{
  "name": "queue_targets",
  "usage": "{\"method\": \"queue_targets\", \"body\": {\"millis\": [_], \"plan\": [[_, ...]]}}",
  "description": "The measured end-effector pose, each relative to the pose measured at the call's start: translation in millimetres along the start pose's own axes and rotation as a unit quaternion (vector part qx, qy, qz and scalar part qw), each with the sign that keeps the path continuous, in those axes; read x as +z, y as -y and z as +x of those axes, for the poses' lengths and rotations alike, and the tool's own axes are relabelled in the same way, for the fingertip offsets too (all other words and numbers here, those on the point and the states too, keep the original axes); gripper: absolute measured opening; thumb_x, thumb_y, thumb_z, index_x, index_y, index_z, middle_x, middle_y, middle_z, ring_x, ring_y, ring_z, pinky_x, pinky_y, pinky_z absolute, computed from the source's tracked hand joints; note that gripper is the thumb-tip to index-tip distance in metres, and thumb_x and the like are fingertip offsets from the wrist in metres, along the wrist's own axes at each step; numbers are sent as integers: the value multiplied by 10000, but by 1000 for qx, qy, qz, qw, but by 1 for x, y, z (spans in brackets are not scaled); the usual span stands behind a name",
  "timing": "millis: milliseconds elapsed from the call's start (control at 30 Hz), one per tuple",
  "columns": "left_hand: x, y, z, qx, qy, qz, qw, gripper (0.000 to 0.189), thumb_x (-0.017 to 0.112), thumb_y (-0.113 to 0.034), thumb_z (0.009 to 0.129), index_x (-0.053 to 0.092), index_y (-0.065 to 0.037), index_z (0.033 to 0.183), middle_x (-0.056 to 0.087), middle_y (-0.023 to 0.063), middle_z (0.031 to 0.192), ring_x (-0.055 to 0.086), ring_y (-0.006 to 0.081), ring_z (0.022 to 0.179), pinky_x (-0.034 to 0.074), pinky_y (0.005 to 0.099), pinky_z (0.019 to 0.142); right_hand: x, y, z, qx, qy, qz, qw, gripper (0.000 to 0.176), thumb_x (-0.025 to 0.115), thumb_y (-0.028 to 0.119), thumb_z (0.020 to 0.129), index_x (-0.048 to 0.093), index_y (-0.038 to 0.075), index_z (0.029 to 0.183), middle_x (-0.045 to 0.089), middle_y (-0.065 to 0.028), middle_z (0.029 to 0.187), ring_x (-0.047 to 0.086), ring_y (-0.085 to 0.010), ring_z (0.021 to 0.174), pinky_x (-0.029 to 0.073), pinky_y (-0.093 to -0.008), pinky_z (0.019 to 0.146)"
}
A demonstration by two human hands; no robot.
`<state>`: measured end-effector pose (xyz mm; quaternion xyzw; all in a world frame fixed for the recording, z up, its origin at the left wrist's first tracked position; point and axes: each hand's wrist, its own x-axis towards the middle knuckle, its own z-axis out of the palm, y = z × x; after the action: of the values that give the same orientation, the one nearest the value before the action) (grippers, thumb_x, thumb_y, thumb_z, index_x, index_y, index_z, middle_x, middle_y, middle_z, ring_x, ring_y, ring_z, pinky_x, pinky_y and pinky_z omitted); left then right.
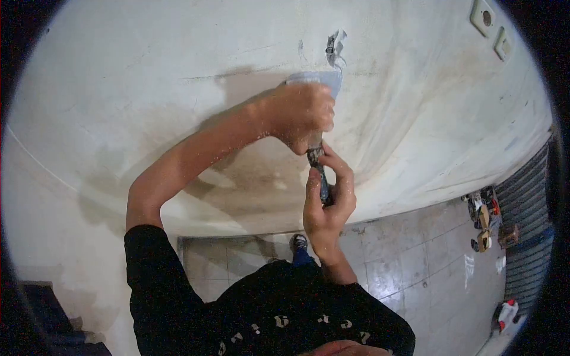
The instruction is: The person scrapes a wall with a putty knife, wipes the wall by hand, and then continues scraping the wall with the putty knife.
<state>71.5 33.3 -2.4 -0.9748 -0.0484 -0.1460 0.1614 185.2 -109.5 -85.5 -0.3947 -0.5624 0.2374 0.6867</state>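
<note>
A putty knife (331,80) lies against the wall, its wide grey blade pointing up and its dark, smeared handle pointing down toward me. My right hand (331,210) wraps round the handle from below, thumb on one side and fingers on the other. Higher up, my left hand (303,113) is curled over the blade and hides its middle; it is slightly blurred. Just above the blade's edge, a dark hole (330,50) with wet grey filler smeared about it shows in the wall.
The pale wall (415,118) has brownish stains and scratches. Two socket plates (487,18) sit at its upper right. Below, my shoe (300,242) stands on the tiled floor (404,261). Assorted items (484,219) lie by a corrugated shutter (525,202) at the right.
</note>
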Motion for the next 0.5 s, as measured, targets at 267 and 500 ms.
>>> {"method": "queue_targets", "body": {"millis": [267,500], "plan": [[-2,5,3,14,3,-7,1000,226,677,-185,410,548,-101,576,546,62,651,544,261,676,449,370,679,-3,4,2,-36,-17,-3,999,238,558,-70,837,581,-37,1071,596,-259,1186,616,-291,1080,504,-332,875],[-11,10,3,-4,17,8,1000,295,685,-200,375,528,-106,606,526,49,669,532,266,697,442,379,686,1,2,9,-37,-18,33,999,231,560,-65,834,587,-33,1061,594,-258,1194,614,-285,1092,506,-331,867]]}}
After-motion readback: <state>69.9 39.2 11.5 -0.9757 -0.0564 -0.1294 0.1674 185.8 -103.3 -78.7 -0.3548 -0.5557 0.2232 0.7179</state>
